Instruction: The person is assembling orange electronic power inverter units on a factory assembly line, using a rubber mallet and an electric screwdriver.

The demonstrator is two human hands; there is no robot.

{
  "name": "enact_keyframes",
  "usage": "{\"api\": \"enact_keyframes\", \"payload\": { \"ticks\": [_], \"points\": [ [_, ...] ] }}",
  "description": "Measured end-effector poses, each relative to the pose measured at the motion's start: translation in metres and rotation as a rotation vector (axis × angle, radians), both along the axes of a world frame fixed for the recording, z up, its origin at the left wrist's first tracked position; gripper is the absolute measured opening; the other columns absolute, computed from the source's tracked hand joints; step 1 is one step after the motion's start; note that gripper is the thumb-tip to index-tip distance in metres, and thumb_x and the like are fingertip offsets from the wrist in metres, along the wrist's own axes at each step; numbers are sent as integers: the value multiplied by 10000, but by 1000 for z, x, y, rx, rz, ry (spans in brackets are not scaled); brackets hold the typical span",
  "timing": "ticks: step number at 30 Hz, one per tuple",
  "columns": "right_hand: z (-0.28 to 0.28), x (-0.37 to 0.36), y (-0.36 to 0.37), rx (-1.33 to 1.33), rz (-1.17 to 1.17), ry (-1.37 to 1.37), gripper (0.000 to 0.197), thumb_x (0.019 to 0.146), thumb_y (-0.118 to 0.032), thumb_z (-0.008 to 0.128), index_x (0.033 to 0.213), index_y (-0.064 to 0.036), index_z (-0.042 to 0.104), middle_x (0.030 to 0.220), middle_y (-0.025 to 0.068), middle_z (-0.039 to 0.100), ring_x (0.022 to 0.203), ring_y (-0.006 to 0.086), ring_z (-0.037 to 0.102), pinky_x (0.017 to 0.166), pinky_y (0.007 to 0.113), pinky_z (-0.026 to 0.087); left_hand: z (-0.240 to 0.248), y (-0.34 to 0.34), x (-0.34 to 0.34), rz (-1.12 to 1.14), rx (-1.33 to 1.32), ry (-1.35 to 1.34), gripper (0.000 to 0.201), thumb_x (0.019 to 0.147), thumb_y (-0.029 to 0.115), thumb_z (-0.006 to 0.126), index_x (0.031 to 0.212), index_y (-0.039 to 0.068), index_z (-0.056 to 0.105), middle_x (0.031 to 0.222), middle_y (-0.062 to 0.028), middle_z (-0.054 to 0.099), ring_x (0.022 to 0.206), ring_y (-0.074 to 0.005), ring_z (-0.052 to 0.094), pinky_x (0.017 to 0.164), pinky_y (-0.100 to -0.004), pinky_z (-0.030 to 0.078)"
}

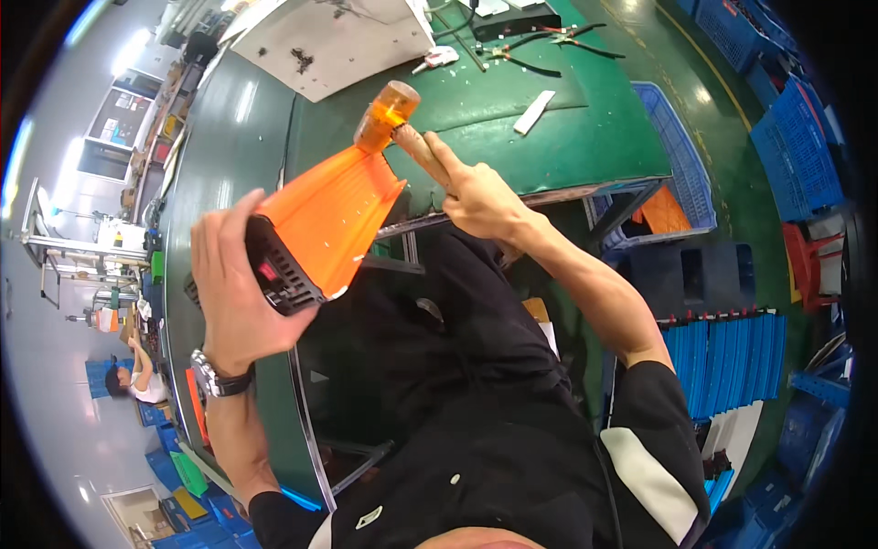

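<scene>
My left hand [236,288], with a watch on its wrist, is wrapped round the black slotted end cap [274,265] of an orange ribbed housing [331,220]. The housing is held tilted above the edge of the green bench, its far end pointing up and away. In my right hand [487,199] is a mallet, gripped by its wooden handle with the forefinger stretched along it. The amber see-through mallet head [388,116] is at the housing's far end; whether they touch I cannot tell.
On the green bench [604,137] lie a white strip [534,112], a small white bottle [435,59] and pliers [526,59], beside a pale metal box [338,46]. A blue basket [700,174] with an orange part stands to the right. Blue ribbed parts [722,361] are stacked below it. Another person [137,380] works at far left.
</scene>
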State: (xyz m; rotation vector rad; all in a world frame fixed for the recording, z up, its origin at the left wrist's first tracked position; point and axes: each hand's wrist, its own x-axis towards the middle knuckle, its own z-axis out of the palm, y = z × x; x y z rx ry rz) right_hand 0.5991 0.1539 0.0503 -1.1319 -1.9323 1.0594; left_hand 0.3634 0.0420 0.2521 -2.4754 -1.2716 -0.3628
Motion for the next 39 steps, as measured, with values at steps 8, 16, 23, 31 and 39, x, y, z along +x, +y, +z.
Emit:
{"api": "enact_keyframes", "payload": {
  "ticks": [8,16,23,31,39],
  "points": [
    [14,20,1,39,-127,-27,847,830,-44,570,1621,-152,287,1084,379,660,1021,541,648,894,503,518,-18,-32,-30,5,130,-74,959,584,288,924,1390,18,481,1169,-178,554,1016,-377,531,901,-484,421],
    [17,2,21,-7,-127,177,502,924,-243,745,1314,0,542,893,65,584,716,177,592,663,324,531,-58,-74,-126,196,256,-655,1031,655,366,908,1452,-34,390,1304,-173,492,1171,-315,538,1016,-448,436],
    [36,-100,41,-565,57,716,445,1002,-463,665,1161,-61,558,904,37,577,653,116,576,570,297,528,-85,-97,-118,218,297,-578,995,644,454,886,1395,-19,435,1267,-157,534,1151,-299,562,1014,-463,444],
    [-3,-99,41,-718,140,810,397,949,-215,712,1275,-63,543,927,32,608,721,121,609,621,293,541,-73,-85,-76,46,464,-310,895,640,451,884,1303,-31,523,1165,-187,621,1003,-369,601,898,-515,472],
    [35,-31,21,-404,-216,974,532,890,-90,650,1391,-38,476,994,84,637,824,182,656,740,323,587,-92,-26,-87,-176,373,-601,972,595,438,915,1348,-15,498,1222,-187,601,1065,-335,583,941,-487,460]
  ]
}}
